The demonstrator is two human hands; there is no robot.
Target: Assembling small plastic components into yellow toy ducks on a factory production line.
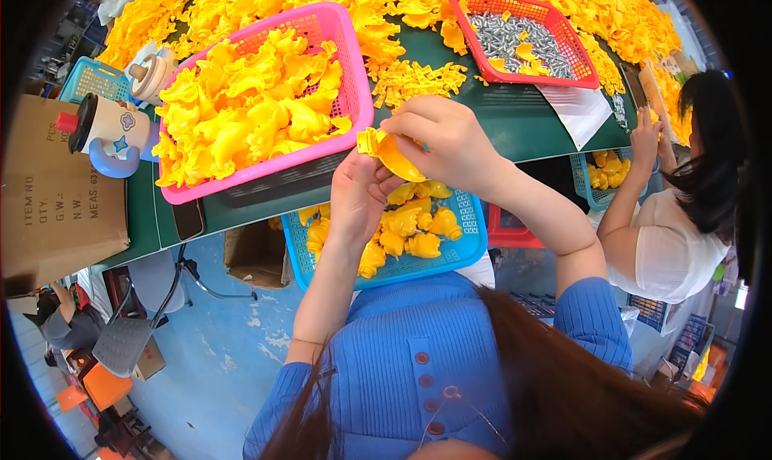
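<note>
Both hands meet in front of me on a curved, glossy yellow plastic shell piece (404,159). My left hand (359,193) pinches its lower left side between thumb and fingers. From the upper right, my right hand (450,141) grips the same piece with bent fingers, which hide part of it. Just below the hands, on my lap, a light blue basket (473,255) holds several chunky yellow plastic pieces (412,225). Left of the hands, a pink basket (363,82) is heaped with thin yellow shells (249,106).
A red basket (547,80) of small silvery metal parts (519,42) stands on the green table (515,122), near small yellow strips (418,82). Yellow pieces pile up behind. A cup (112,130), phone (189,219) and carton (64,186) are left. A co-worker (675,219) sits right.
</note>
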